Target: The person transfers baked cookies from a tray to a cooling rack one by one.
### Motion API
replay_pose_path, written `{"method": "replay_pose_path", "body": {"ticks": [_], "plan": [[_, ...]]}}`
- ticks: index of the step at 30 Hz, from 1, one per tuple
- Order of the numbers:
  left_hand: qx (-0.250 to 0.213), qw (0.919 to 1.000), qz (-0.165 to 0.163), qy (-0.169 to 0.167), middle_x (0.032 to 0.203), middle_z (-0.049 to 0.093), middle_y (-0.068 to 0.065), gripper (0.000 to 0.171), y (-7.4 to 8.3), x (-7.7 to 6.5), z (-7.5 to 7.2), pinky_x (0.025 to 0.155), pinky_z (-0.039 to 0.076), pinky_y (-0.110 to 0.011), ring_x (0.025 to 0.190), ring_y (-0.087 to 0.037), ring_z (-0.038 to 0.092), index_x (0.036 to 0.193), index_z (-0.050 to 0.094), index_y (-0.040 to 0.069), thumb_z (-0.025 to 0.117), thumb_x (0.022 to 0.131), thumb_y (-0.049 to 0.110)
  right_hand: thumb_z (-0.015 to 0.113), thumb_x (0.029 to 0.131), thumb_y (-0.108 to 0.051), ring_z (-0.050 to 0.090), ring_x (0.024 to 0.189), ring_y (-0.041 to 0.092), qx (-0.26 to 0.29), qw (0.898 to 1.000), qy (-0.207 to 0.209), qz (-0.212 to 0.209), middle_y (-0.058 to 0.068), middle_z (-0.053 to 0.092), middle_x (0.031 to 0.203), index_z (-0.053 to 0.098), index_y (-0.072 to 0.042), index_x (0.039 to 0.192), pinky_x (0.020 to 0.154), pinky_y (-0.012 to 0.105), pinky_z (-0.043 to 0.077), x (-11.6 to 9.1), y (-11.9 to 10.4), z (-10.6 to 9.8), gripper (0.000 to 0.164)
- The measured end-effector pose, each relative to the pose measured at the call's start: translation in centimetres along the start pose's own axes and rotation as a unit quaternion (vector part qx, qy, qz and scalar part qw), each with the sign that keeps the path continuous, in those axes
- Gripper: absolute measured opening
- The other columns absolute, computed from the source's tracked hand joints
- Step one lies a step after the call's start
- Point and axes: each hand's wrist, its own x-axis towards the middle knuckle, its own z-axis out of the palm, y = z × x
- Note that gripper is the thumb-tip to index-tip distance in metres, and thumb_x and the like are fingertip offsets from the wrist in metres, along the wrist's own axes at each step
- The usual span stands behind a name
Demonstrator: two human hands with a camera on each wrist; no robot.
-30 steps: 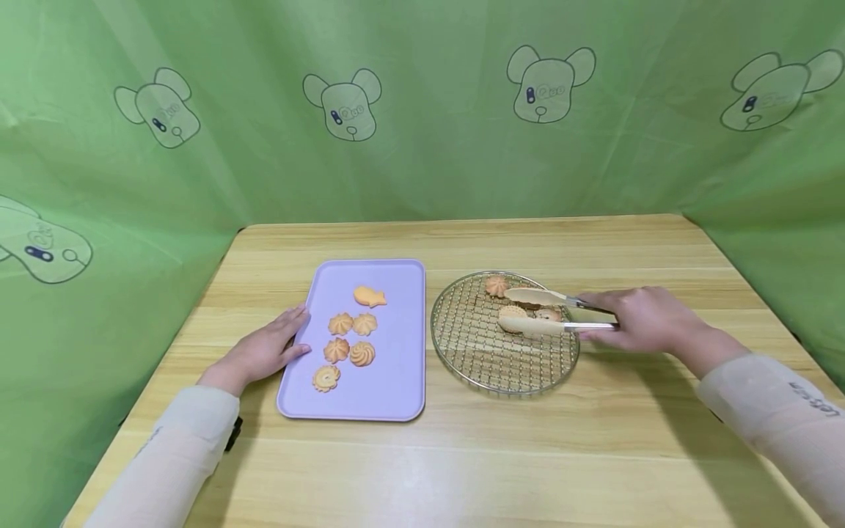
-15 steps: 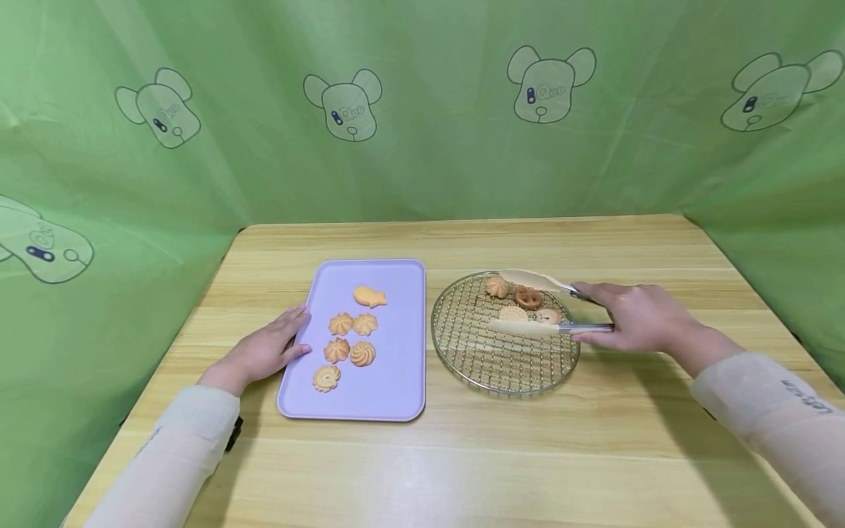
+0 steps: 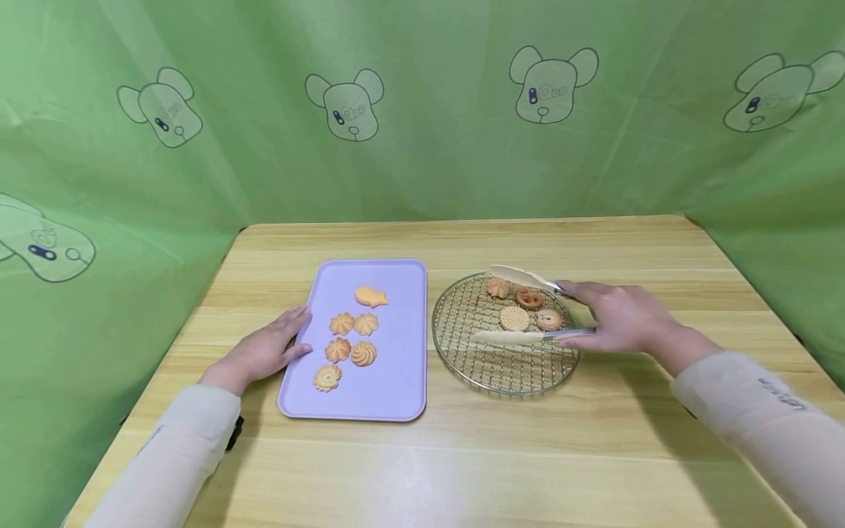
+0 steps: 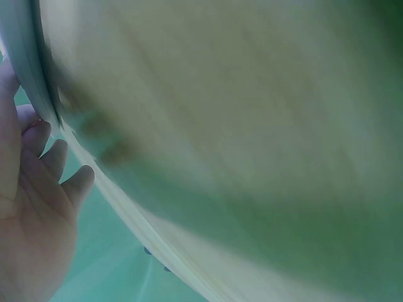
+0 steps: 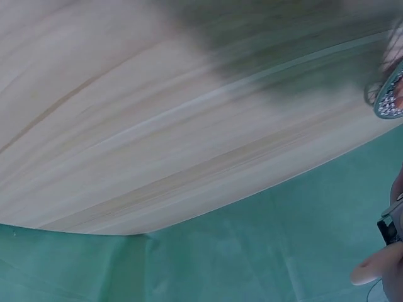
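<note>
In the head view, my left hand (image 3: 264, 348) rests on the left rim of the lilac tray (image 3: 396, 381), fingers extended. A fish-shaped cracker (image 3: 371, 296) and several piped cookies (image 3: 363, 354) lie on this tray. My right hand (image 3: 627, 319) grips a pair of tongs (image 3: 508, 337) with cream tips and metal arms, spread apart above the round wire rack (image 3: 491, 367). Between the spread tips lie a round dimpled cookie (image 3: 514, 319), a brown pretzel-shaped cookie (image 3: 529, 298), a pale round cookie (image 3: 549, 319) and a ridged cookie (image 3: 498, 287). Nothing is pinched by the tongs.
Both tray and rack stand on a wood-grain table (image 3: 422, 469), a narrow gap between them. A green curtain (image 3: 436, 176) with mouse-head drawings surrounds the table's back and sides. Only a sliver of the rack (image 5: 393, 94) enters the right wrist view.
The tongs have spread wider and shifted left with my right hand, uncovering the cookies on the rack. My left hand stays put on the tray.
</note>
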Motion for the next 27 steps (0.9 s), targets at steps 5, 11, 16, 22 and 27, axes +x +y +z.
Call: {"method": "replay_pose_path", "body": {"ticks": [5, 11, 16, 22, 27], "plan": [[-0.001, 1.0000, 0.001, 0.000, 0.156, 0.018, -0.016, 0.067, -0.1, 0.0, 0.0, 0.112, 0.021, -0.050, 0.140, -0.036, 0.018, 0.150, 0.025, 0.002, 0.050, 0.099, 0.038, 0.061, 0.068, -0.078, 0.064, 0.087, 0.037, 0.013, 1.000, -0.001, 0.003, 0.025, 0.055, 0.128, 0.041, -0.008, 0.144, 0.055, 0.038, 0.052, 0.8, -1.0, 0.2, 0.106], [0.000, 1.0000, 0.001, 0.002, 0.156, 0.019, -0.016, 0.068, -0.1, 0.0, 0.1, 0.113, 0.020, -0.049, 0.141, -0.035, 0.018, 0.150, 0.025, 0.002, 0.050, 0.099, 0.039, 0.063, 0.067, -0.078, 0.065, 0.079, 0.030, 0.026, 1.000, 0.006, -0.002, 0.023, 0.057, 0.126, 0.041, -0.007, 0.144, 0.055, 0.035, 0.051, 1.7, -2.0, 0.8, 0.107], [-0.003, 1.0000, -0.001, 0.003, 0.155, 0.019, -0.016, 0.068, 0.0, 0.0, 0.2, 0.112, 0.021, -0.050, 0.141, -0.036, 0.018, 0.150, 0.026, 0.002, 0.050, 0.099, 0.039, 0.064, 0.067, -0.078, 0.062, 0.071, 0.021, 0.036, 0.999, 0.024, -0.018, 0.019, 0.060, 0.122, 0.042, -0.007, 0.143, 0.056, 0.036, 0.052, 2.5, -2.8, 1.5, 0.107], [0.000, 1.0000, 0.000, 0.000, 0.156, 0.018, -0.016, 0.068, -0.1, 0.1, 0.2, 0.112, 0.020, -0.050, 0.141, -0.036, 0.018, 0.150, 0.025, 0.002, 0.050, 0.099, 0.039, 0.062, 0.067, -0.079, 0.065, 0.090, 0.035, 0.045, 0.998, 0.038, -0.037, 0.021, 0.059, 0.125, 0.041, -0.008, 0.144, 0.063, 0.043, 0.055, 3.4, -3.9, 2.4, 0.107], [0.003, 1.0000, 0.001, -0.001, 0.156, 0.018, -0.016, 0.067, -0.2, 0.1, 0.2, 0.113, 0.020, -0.049, 0.141, -0.035, 0.018, 0.150, 0.025, 0.002, 0.050, 0.099, 0.038, 0.063, 0.066, -0.079, 0.063, 0.098, 0.038, 0.059, 0.997, 0.036, -0.042, 0.020, 0.056, 0.129, 0.039, -0.009, 0.146, 0.066, 0.046, 0.056, 4.3, -5.2, 2.7, 0.108]]}}
